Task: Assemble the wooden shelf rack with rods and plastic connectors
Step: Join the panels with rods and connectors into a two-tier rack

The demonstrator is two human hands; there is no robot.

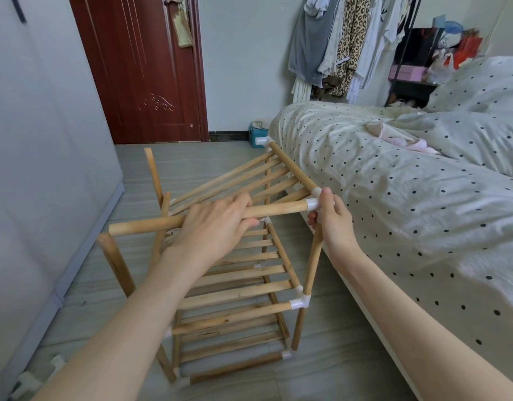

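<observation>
Left hand (217,224) is draped over the front rod (209,217) of the top shelf, fingers curled round it near its middle, gripping. That rod runs from a bare free end at nine o'clock across to a white connector (312,204) at three o'clock. Right hand (333,224) is right there at that corner, thumb up against the connector, fingers wrapped round the top of the upright post (314,256) just beneath it.

The rack (235,285) stands on the floor (336,357) in the middle of the view, just beside the bed (394,183) at three o'clock. The top shelf (249,180) is tilted: its right side sits high on the connectors, its slats slope down toward nine o'clock, where the left posts (116,261) stick up bare, no connectors on their tips. The far right corner carries another white connector (264,141) at twelve o'clock.

Below, the middle shelf (240,287) lies level, slats running left to right, a white connector (300,302) joining its front rod to the right post at five o'clock. The bottom shelf (235,351) sits under it near the floor.

At seven o'clock, spare white connectors (32,380) lie on the floor by the grey wardrobe (32,140). A red-brown door (145,68) stands at eleven o'clock, clothes (336,39) hang at one o'clock.
</observation>
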